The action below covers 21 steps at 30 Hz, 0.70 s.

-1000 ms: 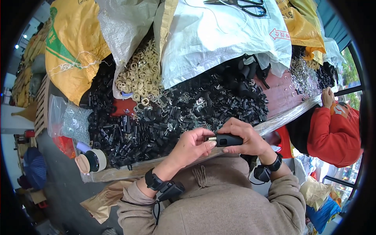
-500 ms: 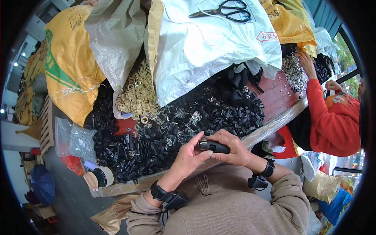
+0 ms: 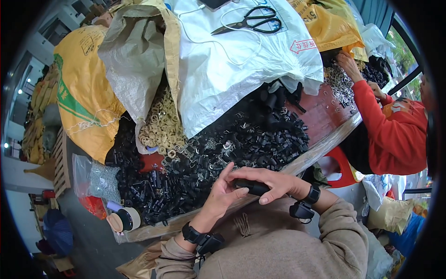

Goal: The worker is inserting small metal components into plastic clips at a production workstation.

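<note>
Between my two hands is a small black oblong plastic part (image 3: 252, 187), held just above the table's near edge. My left hand (image 3: 222, 194) is closed at its left end, thumb pressed along it and forefinger raised. From the right, my right hand (image 3: 275, 183) reaches over the part, fingers along its far side and thumb at the near side. The fingers partly cover it. Just beyond my hands spreads a heap of small black plastic parts (image 3: 186, 193), mixed with small silvery metal clips (image 3: 227, 147).
Cream ring-like pieces (image 3: 162, 128) spill from a sack at the back left. Black scissors (image 3: 253, 22) and a white cable lie on a white sack (image 3: 209, 69). A lidded jar (image 3: 127, 219) stands at the left corner. A person in a red top (image 3: 395, 135) handles metal pieces at right.
My right hand's fingers have stretched further over the black part, and its silvery end no longer shows. The whole view has shifted slightly.
</note>
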Available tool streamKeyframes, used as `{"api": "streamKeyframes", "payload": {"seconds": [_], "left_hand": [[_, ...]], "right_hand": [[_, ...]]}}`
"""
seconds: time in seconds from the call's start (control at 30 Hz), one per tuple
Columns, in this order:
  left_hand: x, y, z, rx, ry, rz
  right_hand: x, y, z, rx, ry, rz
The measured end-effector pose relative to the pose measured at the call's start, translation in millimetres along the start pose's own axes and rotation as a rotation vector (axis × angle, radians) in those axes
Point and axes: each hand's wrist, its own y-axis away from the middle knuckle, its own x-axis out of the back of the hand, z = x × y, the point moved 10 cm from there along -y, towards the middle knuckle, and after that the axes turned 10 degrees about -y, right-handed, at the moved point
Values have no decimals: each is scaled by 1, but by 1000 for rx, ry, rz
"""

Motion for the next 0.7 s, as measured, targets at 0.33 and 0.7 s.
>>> {"api": "streamKeyframes", "payload": {"seconds": [0.33, 0.7], "left_hand": [[5, -6, -12, 98, 80, 23], [-1, -6, -12, 65, 171, 24]], "right_hand": [[9, 1, 5, 56, 5, 84], [19, 7, 19, -37, -264, 306]]}}
